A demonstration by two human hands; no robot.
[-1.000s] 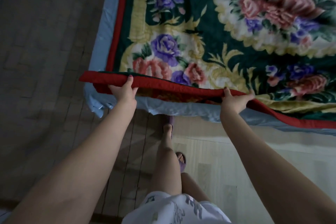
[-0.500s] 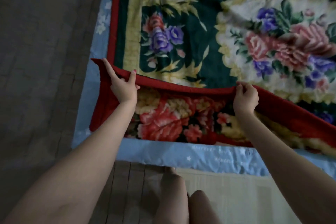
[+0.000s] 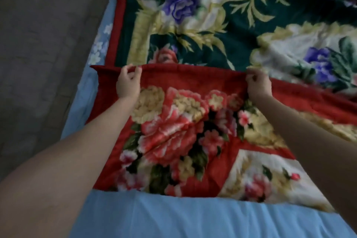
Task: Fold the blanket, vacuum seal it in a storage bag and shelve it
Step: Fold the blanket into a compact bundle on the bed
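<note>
Pinching blanket (image 3: pixel 173 131) red hem: L hand (image 3: pixel 128 83) grip nr corner, R hand (image 3: pixel 257 84) grip mid-edge, folded flap below both.

A bed covered by a light blue sheet (image 3: pixel 173 218) is seen from above, filling the lower part of the view and running up along the left as a narrow strip. Small white flowers (image 3: pixel 98 48) are printed on the sheet near its left edge (they are blurred, so their detail cannot be made out). To the left of the bed a dim grey-brown floor (image 3: pixel 42 44) is shown, marked by faint lines that suggest boards or tiles. The scene is weakly lit, with a cool, bluish cast, and the floor lies in deeper shade than the sheet. Soft creases are visible across the sheet's near part.
</note>
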